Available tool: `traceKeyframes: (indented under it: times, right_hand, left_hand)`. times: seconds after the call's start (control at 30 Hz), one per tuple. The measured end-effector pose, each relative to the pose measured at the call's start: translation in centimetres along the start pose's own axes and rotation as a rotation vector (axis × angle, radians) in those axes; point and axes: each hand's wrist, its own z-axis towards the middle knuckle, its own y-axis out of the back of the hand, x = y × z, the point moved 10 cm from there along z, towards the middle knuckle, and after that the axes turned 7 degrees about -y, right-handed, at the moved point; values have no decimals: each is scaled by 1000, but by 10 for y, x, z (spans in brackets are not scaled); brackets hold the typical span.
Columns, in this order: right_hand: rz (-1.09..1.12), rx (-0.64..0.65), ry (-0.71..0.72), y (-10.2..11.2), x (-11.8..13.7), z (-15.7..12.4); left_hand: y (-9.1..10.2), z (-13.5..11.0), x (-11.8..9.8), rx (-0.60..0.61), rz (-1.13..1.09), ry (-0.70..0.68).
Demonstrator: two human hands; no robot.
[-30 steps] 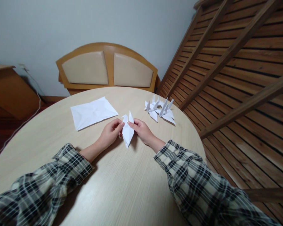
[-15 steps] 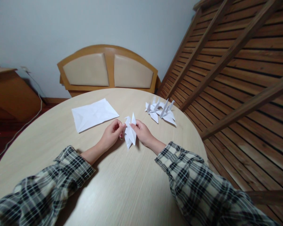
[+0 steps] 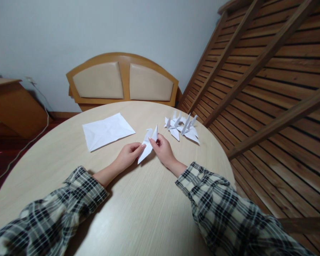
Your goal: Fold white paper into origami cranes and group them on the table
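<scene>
A white paper crane [image 3: 146, 148] with a bent head is held between my two hands, above the middle of the table. My left hand [image 3: 128, 155] pinches its left side between thumb and fingers. On the other side, my right hand [image 3: 163, 150] grips the crane near its upright pointed part, the thumb lying on the paper. The crane is tilted, with one wing pointing down toward me. The fingers behind the paper are partly hidden.
Several finished paper cranes [image 3: 186, 128] stand grouped at the right rear of the round wooden table [image 3: 149, 213]. Creased white paper [image 3: 108, 131] lies flat at the left rear. Behind the table is a padded headboard [image 3: 126, 80]; a slatted wooden frame [image 3: 256, 78] leans on the right.
My left hand has moved onto the crane's left side and now pinches it. The crane has turned, its lower wing swinging to the left. My right hand has kept its hold.
</scene>
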Motion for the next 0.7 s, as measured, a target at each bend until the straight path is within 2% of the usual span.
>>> traceKeyframes:
  times: [0.23, 0.5, 0.7]
  right_hand:
    - [-87, 6, -57, -2, -15, 0]
    - [-163, 76, -65, -9, -14, -5]
    - [-127, 96, -86, -11, -17, -4]
  left_hand:
    - [5, 3, 9, -60, -43, 0]
    - [6, 3, 12, -88, -102, -11]
    - [7, 3, 14, -89, -86, -1]
